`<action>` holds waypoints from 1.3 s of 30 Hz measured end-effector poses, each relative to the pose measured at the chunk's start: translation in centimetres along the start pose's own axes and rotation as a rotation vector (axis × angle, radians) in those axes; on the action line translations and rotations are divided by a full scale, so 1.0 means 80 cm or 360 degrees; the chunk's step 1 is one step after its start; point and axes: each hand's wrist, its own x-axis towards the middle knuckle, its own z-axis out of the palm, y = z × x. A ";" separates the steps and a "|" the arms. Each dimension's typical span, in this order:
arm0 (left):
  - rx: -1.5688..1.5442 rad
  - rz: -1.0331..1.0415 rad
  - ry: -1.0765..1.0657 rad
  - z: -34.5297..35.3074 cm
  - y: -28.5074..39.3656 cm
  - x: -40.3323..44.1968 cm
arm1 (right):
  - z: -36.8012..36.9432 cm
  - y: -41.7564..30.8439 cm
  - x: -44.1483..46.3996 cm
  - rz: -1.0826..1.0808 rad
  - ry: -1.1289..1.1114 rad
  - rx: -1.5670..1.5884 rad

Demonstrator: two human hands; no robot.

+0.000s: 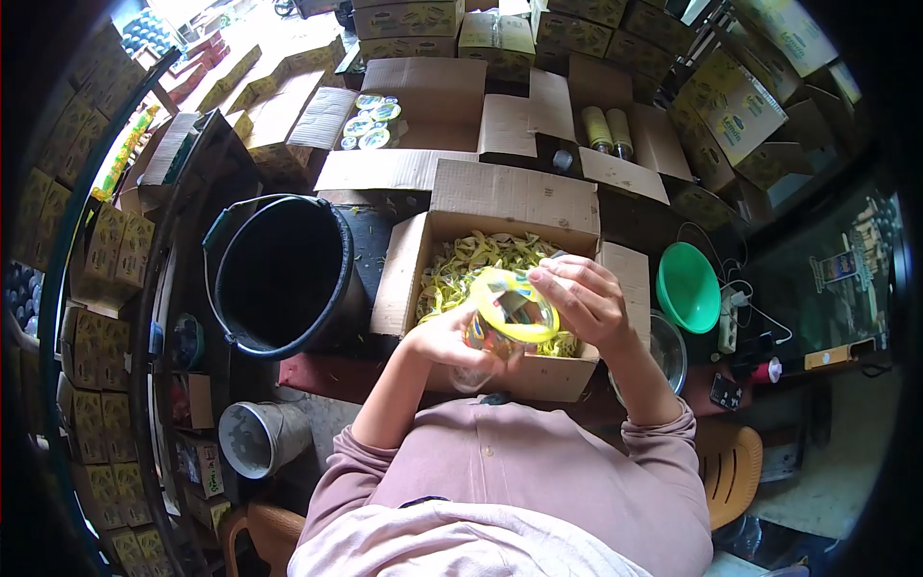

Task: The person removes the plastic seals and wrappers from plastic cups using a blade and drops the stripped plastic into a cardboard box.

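Note:
My left hand [448, 340] is closed around a clear plastic jar with a bright yellow rim [527, 333], tilted so that its mouth faces up. Some coloured pieces show through its wall, too blurred to name. At the jar's far right rim, the fingers of my right hand [588, 296] are pinched together; a small dark bit shows at their tips, its kind unclear. Both hands are above an open cardboard box [514, 192] filled with yellow-green printed strips [471, 264], partly hidden by the hands and jar.
A big black bucket [279, 274] stands left of the box, a green bowl [688, 287] to the right. Behind are open cartons, one with several yellow-lidded containers [370, 123], another with two yellowish cylinders [610, 132]. A grey bucket [264, 439] stands lower left.

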 end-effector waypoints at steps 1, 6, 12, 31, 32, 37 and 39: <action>-0.0127 -0.0101 -0.0186 0.001 0.003 0.003 | 0.000 -0.001 0.001 0.0010 -0.0006 0.0010; -0.0008 -0.0023 0.0003 -0.013 -0.013 0.003 | 0.000 0.003 0.003 0.0037 0.0026 0.0018; 0.0631 0.0175 0.0671 0.006 0.022 0.009 | -0.004 0.011 -0.003 0.0097 -0.0114 -0.0162; 0.0849 0.0248 0.0697 0.019 0.011 0.015 | 0.005 0.011 -0.010 0.0001 -0.0102 -0.0094; 0.0779 0.0215 0.0677 0.022 0.015 0.014 | 0.005 0.010 -0.010 -0.0001 -0.0098 -0.0090; 0.0539 0.0066 0.0520 0.015 0.012 0.010 | 0.004 0.006 -0.007 0.0065 -0.0051 -0.0035; 0.0488 -0.0147 0.0364 0.006 0.008 0.007 | 0.005 0.005 -0.007 0.0101 -0.0054 -0.0003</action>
